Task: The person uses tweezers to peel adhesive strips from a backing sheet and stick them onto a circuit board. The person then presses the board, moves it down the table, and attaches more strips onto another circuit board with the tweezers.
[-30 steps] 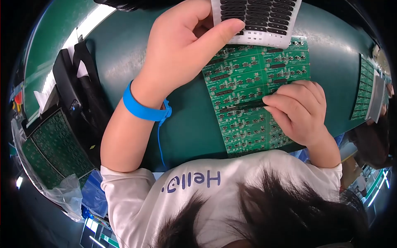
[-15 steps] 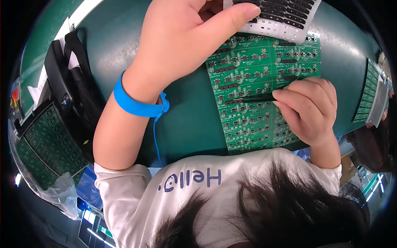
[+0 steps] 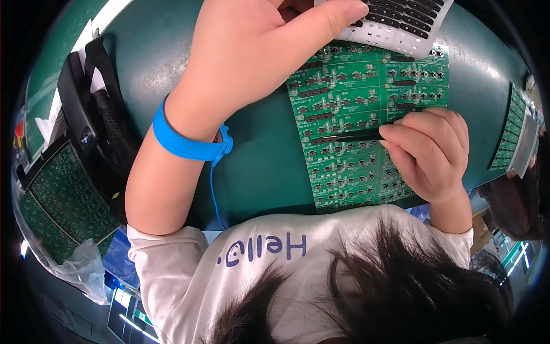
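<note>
Where the person's torso meets the table edge, the green circuit-board panel (image 3: 344, 172) lies flat on the green table (image 3: 252, 152), several dark strips on its rows. Black tweezers (image 3: 361, 135) reach across its middle, tips at one dark strip (image 3: 324, 140); contact cannot be confirmed. Right hand (image 3: 429, 143): over the panel's right side, closed, thumb and fingers pinching the tweezers. Left hand (image 3: 246, 57): off the panel's upper left, thumb pressed on a white sheet of black pieces (image 3: 401, 41) overlapping the panel's far edge; its other fingers are mostly hidden. Blue wristband (image 3: 183, 143) on left wrist. Well right of the panel: a second green panel (image 3: 506, 132). Well left: a framed green panel (image 3: 71, 195).
</note>
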{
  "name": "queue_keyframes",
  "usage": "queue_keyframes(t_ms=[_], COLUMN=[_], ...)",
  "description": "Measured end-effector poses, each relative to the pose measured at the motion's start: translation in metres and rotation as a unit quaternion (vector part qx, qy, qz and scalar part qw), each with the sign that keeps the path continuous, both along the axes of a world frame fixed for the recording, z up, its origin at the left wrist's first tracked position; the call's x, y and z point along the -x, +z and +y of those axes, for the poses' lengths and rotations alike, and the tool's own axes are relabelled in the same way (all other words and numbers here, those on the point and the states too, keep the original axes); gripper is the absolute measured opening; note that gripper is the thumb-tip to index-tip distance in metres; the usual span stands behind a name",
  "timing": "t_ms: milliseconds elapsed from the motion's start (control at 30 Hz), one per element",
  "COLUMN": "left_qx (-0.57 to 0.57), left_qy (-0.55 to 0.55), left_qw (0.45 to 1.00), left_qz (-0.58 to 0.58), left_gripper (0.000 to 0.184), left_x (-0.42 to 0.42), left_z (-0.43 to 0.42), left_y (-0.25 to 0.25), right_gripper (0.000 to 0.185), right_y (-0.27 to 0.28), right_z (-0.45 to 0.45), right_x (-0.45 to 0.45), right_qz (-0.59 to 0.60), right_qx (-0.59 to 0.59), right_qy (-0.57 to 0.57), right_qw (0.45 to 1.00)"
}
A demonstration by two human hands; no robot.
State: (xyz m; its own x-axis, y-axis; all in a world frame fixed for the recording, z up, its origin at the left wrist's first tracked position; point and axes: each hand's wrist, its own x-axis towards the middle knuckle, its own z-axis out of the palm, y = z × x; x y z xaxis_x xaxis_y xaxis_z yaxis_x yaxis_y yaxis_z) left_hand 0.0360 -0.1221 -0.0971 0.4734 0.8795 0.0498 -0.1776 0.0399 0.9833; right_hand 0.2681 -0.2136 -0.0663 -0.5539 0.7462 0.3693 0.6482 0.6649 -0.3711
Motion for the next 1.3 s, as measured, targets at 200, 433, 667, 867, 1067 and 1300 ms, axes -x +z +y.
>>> queue_keyframes(t_ms=[200, 433, 667, 867, 1067, 1300], left_qx=[-0.008, 0.004, -0.015, -0.028, -0.028, -0.029], left_qy=[-0.005, 0.0, -0.01, -0.019, -0.015, -0.009], left_qw=[0.998, 1.0, 0.996, 0.995, 0.997, 0.999], left_qz=[-0.058, -0.028, -0.088, -0.09, -0.071, -0.014], left_gripper=[0.02, 0.022, 0.022, 0.022, 0.023, 0.022], left_x=[-0.001, -0.002, -0.003, -0.003, -0.003, -0.002], left_z=[0.001, 0.0, 0.002, 0.004, 0.003, 0.002], left_y=[-0.01, 0.001, -0.014, -0.016, -0.011, 0.002], right_gripper=[0.027, 0.027, 0.027, 0.026, 0.026, 0.026], right_y=[0.004, 0.005, 0.001, 0.0, 0.003, 0.005], right_z=[-0.002, -0.002, -0.001, -0.001, -0.002, -0.003], right_x=[0.001, 0.0, 0.0, 0.001, 0.001, 0.001], right_qz=[-0.008, -0.008, -0.008, -0.005, -0.009, -0.017], right_qx=[0.032, 0.042, 0.016, 0.001, 0.018, 0.027], right_qy=[-0.001, -0.003, -0.004, -0.002, -0.004, -0.006], right_qw=[0.999, 0.999, 1.0, 1.0, 1.0, 0.999])
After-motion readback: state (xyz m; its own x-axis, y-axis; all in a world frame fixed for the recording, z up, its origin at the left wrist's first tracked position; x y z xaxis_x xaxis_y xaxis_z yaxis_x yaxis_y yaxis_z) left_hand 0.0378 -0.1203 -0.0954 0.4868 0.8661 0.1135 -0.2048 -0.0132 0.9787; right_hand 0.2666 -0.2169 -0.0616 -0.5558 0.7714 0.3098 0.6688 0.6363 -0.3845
